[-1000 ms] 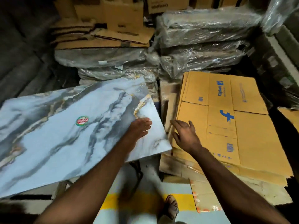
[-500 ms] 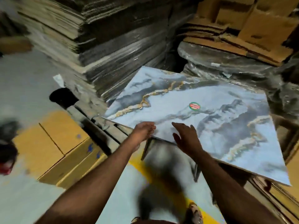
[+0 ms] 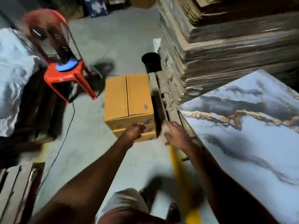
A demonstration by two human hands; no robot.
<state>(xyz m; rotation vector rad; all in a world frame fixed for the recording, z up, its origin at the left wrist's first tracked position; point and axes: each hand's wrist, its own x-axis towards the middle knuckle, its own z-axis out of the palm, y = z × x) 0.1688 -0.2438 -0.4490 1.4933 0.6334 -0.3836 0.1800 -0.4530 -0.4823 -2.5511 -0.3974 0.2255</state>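
My left hand (image 3: 134, 133) is loose, with the fingers lightly curled around nothing. It hangs just in front of the near face of two stacked cardboard boxes, but blur keeps me from telling whether my fingertips touch the card. My right hand (image 3: 178, 137) is spread and relaxed, holding nothing, palm down over the near end of the wooden pallet rail (image 3: 157, 101), just right of the boxes. I cannot tell whether it touches the rail either.

The upper box (image 3: 128, 94) sits square on the lower box (image 3: 146, 137). Both are on the grey floor (image 3: 90, 143), just beside the rail's left side, with blue print on their near faces.

Right of my right forearm lies the marble-patterned tile (image 3: 250, 143), blue-grey with a gold vein, its left edge near my wrist. Beyond it rises a tall stack of flattened cardboard (image 3: 226, 54). A black bucket (image 3: 151, 62) stands at the rail's far end. Far left is a red plastic chair (image 3: 64, 75), with a thin cable (image 3: 64, 138) trailing along the floor near it. A yellow line (image 3: 182, 172) crosses the floor beneath my right arm.
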